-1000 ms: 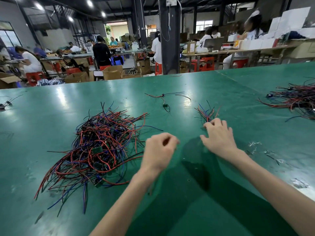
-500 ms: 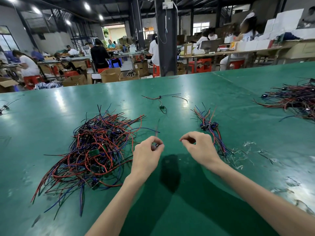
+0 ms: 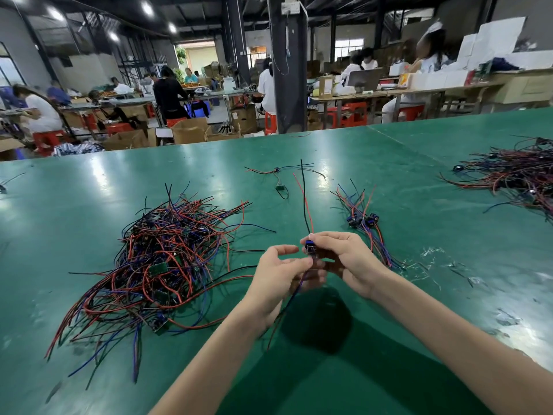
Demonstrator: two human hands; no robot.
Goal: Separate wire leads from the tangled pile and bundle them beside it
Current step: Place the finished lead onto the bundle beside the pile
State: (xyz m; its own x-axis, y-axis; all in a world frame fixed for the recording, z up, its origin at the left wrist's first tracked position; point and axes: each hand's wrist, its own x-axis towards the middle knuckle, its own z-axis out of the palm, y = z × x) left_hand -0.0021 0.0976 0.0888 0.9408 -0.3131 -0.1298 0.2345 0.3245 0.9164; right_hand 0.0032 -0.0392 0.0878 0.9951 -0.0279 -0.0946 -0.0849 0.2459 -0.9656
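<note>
Right grip (image 3: 344, 259): clamping the blue connector of one wire lead (image 3: 309, 250), whose red and black tails are standing upward.
Left grip (image 3: 281, 274): pinching the same lead's lower wires, touching the right.
Tangled pile (image 3: 161, 265): lying left of the hands on the green counter (image 3: 389, 310).
Bundle (image 3: 363, 223): lying right of the hands, apart from the pile.
Stray lead (image 3: 281, 175): lying between them, nearer the far edge.
Cardboard boxes (image 3: 191, 130): sitting beyond that edge, contents hidden.

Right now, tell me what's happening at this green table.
A person holds one red-and-black wire lead with a blue connector in both hands: the right hand pinches the connector, the left hand grips the wires below. The tangled pile of red, black and blue wires lies left; a small bundle lies right.
</note>
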